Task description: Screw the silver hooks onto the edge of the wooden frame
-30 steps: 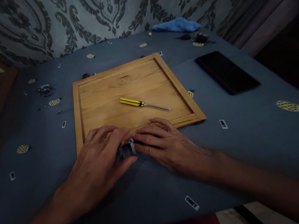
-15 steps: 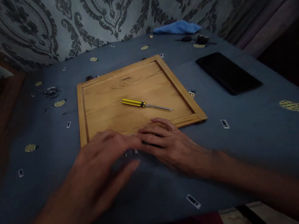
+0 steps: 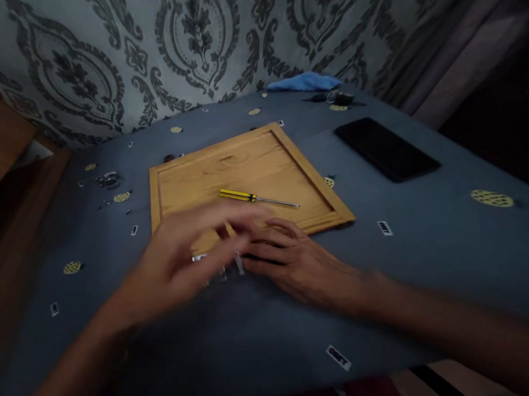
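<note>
While my right hand point(image 3: 300, 265) lay flat and loose on the cloth point(image 3: 441, 261), fingertips point(image 3: 252, 261) at a small metal part point(image 3: 239, 264), left hand point(image 3: 186, 264) blurred above it, spread wide.

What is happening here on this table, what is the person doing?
A person has both bare hands at the near edge of a wooden panel lying on a blue-covered table. The right hand lies flat beside a small metal part. The left hand is blurred, above the panel's near edge. A yellow screwdriver lies untouched on the panel, and a phone lies to the right.
</note>
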Demonstrator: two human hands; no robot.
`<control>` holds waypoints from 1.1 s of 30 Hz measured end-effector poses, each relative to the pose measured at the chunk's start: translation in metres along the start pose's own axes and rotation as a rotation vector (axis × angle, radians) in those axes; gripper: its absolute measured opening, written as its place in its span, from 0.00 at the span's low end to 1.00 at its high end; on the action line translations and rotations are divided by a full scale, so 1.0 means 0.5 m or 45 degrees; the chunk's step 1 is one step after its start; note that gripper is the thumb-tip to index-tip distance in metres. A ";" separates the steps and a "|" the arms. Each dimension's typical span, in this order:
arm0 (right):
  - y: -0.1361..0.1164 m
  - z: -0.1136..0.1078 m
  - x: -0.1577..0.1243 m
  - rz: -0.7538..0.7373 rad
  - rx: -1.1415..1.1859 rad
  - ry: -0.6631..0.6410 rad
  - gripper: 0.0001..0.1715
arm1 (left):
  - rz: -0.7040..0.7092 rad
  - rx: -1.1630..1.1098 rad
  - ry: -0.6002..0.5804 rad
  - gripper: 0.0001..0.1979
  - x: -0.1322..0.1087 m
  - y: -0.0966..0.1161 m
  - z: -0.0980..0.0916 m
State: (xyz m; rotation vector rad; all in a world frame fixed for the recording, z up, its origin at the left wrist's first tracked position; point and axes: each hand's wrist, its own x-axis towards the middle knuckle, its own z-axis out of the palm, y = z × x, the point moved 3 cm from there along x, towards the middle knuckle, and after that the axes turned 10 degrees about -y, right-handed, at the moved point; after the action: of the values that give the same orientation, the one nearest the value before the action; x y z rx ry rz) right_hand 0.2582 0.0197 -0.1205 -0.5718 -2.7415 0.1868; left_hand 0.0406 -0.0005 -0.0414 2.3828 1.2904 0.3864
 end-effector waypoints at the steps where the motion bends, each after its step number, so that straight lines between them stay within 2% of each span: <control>1: 0.000 -0.001 0.000 -0.001 -0.008 -0.001 0.19 | 0.025 0.137 -0.031 0.13 0.055 -0.010 -0.004; 4: -0.001 -0.003 0.000 -0.002 -0.030 -0.013 0.19 | 0.084 0.497 -0.122 0.14 0.181 -0.031 0.005; 6: -0.002 -0.004 0.000 -0.003 -0.039 -0.022 0.19 | 0.107 0.539 -0.172 0.14 0.219 -0.042 0.020; 8: -0.002 -0.003 0.000 -0.010 -0.044 -0.031 0.19 | 0.117 0.575 -0.228 0.14 0.229 -0.052 0.036; 12: -0.002 -0.001 0.000 -0.017 -0.049 -0.023 0.19 | 0.115 0.579 -0.303 0.12 0.224 -0.069 0.050; 15: -0.001 0.000 0.001 -0.011 -0.048 -0.021 0.20 | 0.107 0.521 -0.300 0.09 0.218 -0.080 0.043; 18: -0.001 0.000 0.002 -0.033 -0.043 0.012 0.21 | 0.087 0.430 -0.221 0.07 0.207 -0.088 0.016; 24: -0.001 -0.003 0.002 -0.036 -0.024 0.003 0.20 | 0.023 0.195 0.062 0.09 0.165 -0.082 -0.070; 28: -0.001 -0.003 0.002 -0.028 -0.011 -0.023 0.20 | 0.016 -0.198 0.254 0.09 0.138 -0.065 -0.106; 30: -0.002 -0.002 0.002 -0.033 -0.002 -0.027 0.20 | 0.018 -0.356 0.266 0.10 0.130 -0.057 -0.111; 33: -0.002 -0.002 0.001 -0.031 -0.004 -0.009 0.20 | 0.031 -0.447 0.199 0.11 0.123 -0.045 -0.112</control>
State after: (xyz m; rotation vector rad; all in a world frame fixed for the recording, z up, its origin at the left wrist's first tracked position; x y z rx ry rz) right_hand 0.2577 0.0191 -0.1189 -0.5393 -2.7546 0.1795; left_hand 0.0334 0.0748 0.0003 2.1067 1.1488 0.7534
